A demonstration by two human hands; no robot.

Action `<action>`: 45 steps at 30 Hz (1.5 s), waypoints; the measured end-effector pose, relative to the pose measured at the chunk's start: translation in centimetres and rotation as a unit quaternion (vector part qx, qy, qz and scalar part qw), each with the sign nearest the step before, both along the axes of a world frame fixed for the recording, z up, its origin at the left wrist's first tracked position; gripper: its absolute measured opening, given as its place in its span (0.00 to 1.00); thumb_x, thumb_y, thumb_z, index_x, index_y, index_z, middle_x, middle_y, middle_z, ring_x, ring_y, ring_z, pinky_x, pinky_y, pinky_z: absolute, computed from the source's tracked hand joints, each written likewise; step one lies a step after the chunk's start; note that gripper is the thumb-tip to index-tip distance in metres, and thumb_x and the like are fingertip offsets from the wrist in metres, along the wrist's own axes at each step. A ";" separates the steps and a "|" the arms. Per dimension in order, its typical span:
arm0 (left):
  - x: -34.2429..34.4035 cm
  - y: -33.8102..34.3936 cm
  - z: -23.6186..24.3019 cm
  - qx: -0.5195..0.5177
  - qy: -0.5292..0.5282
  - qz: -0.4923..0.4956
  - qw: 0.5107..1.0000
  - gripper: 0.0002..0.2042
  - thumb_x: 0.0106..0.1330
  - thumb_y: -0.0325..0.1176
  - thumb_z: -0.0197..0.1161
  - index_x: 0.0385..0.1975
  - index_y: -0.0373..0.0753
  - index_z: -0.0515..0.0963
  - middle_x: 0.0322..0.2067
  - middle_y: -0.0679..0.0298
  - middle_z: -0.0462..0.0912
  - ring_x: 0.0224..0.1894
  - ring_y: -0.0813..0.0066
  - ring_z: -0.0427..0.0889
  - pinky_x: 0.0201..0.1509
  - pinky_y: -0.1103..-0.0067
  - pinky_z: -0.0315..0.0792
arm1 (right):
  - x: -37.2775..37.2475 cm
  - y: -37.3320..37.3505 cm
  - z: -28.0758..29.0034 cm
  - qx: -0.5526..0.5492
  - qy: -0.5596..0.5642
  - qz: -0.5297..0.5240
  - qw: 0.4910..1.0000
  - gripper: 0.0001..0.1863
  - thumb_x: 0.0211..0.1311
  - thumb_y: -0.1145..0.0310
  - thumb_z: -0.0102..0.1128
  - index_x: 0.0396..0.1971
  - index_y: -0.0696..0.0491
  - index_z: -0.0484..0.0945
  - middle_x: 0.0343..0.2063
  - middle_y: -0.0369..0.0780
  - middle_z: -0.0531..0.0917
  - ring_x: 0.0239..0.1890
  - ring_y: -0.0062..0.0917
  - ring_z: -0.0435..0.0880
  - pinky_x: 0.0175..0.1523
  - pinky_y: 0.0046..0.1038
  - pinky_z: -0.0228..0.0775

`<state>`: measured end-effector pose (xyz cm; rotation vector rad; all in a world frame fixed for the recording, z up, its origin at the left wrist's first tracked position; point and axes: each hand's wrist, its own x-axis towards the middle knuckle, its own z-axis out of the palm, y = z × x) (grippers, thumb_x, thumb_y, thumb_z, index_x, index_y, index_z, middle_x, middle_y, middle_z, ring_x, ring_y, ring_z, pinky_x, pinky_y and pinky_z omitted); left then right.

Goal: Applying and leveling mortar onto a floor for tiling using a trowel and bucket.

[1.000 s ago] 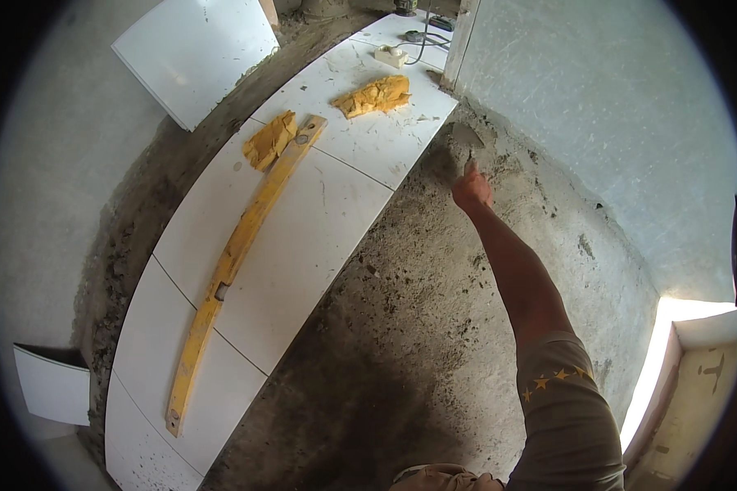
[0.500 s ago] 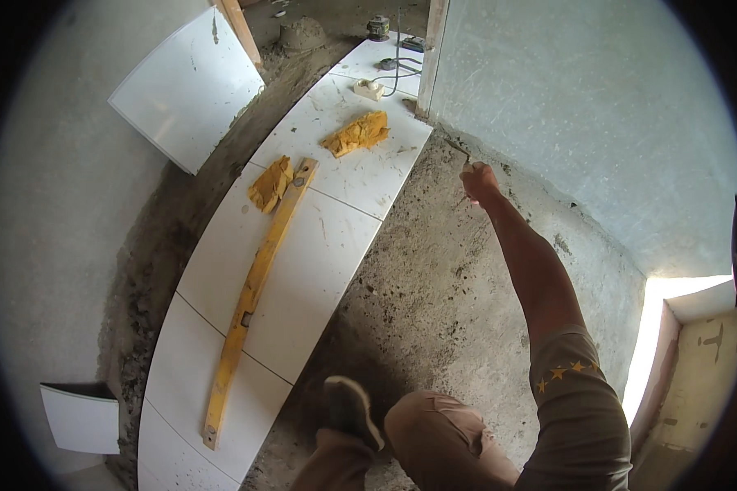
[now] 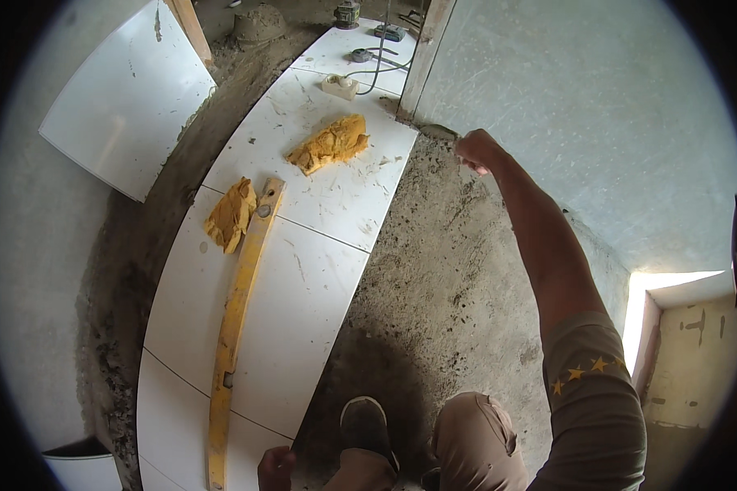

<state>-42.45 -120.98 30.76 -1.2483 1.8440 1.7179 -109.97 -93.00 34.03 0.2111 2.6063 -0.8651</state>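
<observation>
Two hands are visible. The right hand (image 3: pixel 477 151), upper centre-right of the frame, is clenched around the handle of a trowel (image 3: pixel 440 130). The trowel lies close to the foot of the wall (image 3: pixel 581 123); its thin blade is seen almost from the edge, and the fingers cover its handle. The left hand (image 3: pixel 276 469) is cut by the lower edge, beside the white tiles (image 3: pixel 303 278); its fingers look curled, but I cannot tell if they grip something.

On the sleeve (image 3: pixel 594 385), at lower right, yellow stars are printed. Any marking on the yellow level (image 3: pixel 234 319), centre-left, or on the dark device (image 3: pixel 347 15), at the top, is too small to read. Two yellow lumps, one (image 3: pixel 231 215) beside the upper end of the level and one (image 3: pixel 330 144) farther up, may be sponge or paper. At lower left, a loose tile (image 3: pixel 82 470) is partly outside the frame.
</observation>
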 end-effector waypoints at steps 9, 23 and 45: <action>-3.3 2.5 -1.5 -0.015 0.063 -0.042 0.997 0.19 0.62 0.36 0.66 0.48 0.32 0.74 0.41 0.59 0.82 0.47 0.69 0.80 0.55 0.74 0.72 | 2.6 4.4 -0.1 0.130 0.023 0.279 0.951 0.28 0.50 0.64 0.68 0.53 0.55 0.75 0.47 0.47 0.82 0.49 0.36 0.80 0.55 0.32 0.69; -3.0 1.1 0.2 -0.004 -0.027 -0.080 0.996 0.28 0.64 0.52 0.61 0.53 0.34 0.73 0.50 0.52 0.79 0.54 0.60 0.77 0.56 0.67 0.71 | -0.6 -5.2 0.7 0.236 0.021 0.168 0.957 0.12 0.52 0.71 0.51 0.18 0.65 0.77 0.14 0.48 0.79 0.17 0.34 0.81 0.25 0.36 0.73; -4.1 1.1 -1.9 -0.038 -0.009 -0.128 0.991 0.28 0.63 0.51 0.62 0.54 0.35 0.73 0.52 0.51 0.79 0.55 0.56 0.77 0.57 0.66 0.71 | 0.2 -2.7 0.7 0.184 0.038 0.136 0.973 0.13 0.52 0.70 0.53 0.20 0.66 0.78 0.18 0.50 0.81 0.18 0.33 0.81 0.27 0.34 0.74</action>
